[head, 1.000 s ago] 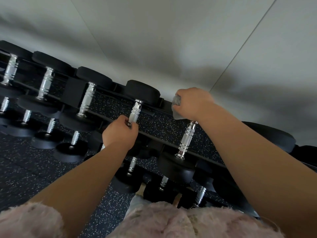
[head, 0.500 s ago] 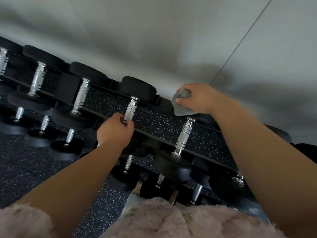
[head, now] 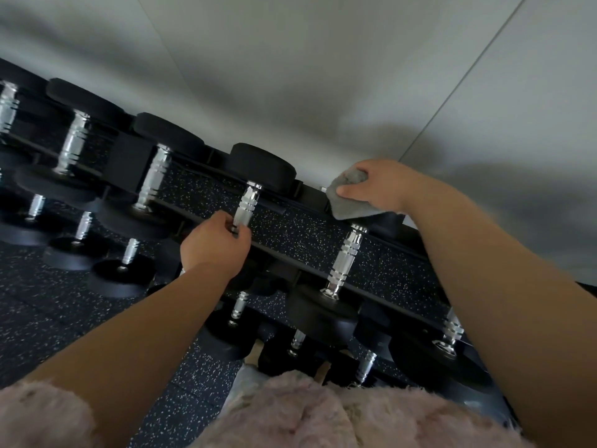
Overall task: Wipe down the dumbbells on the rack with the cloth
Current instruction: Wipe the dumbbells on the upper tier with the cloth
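Note:
Black dumbbells with chrome handles lie in rows on a black rack (head: 297, 273). My right hand (head: 378, 184) grips a grey cloth (head: 350, 202) and presses it onto the far black head of one top-row dumbbell, whose chrome handle (head: 345, 258) shows below the cloth. That head is mostly hidden under cloth and hand. My left hand (head: 214, 245) is closed around the lower part of the neighbouring dumbbell's chrome handle (head: 247, 203), just left of the wiped one.
More dumbbells (head: 155, 181) fill the top row to the left, and smaller ones (head: 239, 307) sit on the lower tiers. A grey wall (head: 323, 76) rises right behind the rack. Speckled dark rubber floor (head: 48, 324) lies below left.
My right hand has slid the cloth up from the handle's top onto the far head of the dumbbell. My left hand keeps its hold on the neighbouring handle.

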`<state>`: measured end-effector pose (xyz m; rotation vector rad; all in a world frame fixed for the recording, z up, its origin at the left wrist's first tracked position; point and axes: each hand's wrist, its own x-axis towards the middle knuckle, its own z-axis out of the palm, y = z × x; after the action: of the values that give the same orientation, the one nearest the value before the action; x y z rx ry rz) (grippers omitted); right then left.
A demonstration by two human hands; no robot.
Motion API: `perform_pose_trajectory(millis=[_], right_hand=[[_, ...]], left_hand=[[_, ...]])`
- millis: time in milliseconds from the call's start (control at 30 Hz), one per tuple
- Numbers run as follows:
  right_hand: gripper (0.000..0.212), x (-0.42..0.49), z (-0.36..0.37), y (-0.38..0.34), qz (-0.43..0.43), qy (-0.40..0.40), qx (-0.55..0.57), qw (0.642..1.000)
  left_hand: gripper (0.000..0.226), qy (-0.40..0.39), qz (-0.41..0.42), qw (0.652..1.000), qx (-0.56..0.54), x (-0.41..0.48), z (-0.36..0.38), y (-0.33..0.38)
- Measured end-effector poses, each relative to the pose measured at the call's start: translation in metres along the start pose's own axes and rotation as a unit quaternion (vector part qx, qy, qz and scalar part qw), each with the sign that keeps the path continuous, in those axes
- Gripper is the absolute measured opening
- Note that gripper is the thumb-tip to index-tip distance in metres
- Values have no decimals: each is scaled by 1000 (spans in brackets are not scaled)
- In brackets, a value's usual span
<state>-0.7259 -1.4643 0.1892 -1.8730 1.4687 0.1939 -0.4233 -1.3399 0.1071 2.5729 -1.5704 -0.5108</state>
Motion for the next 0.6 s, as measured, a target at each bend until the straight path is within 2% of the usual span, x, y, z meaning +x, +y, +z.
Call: perform_pose_trajectory(millis=[167, 367, 467, 500, 600], right_hand=[[42, 4, 4, 3, 30, 4, 103, 994], [59, -28, 9, 40, 106, 57, 120, 985], [49, -16, 11, 36, 89, 29, 44, 995], [48, -12, 10, 31, 86, 47, 69, 993], [56, -3, 6, 24, 123, 8, 147, 981]], left_hand=[[20, -3, 0, 1000, -7, -2, -1, 1], [21, -2, 3, 1000, -8, 0, 0, -1], [22, -1, 2, 1000, -7, 0, 0, -1], [22, -1, 2, 1000, -6, 0, 0, 0], [21, 0, 5, 1000, -4, -1, -1, 0]])
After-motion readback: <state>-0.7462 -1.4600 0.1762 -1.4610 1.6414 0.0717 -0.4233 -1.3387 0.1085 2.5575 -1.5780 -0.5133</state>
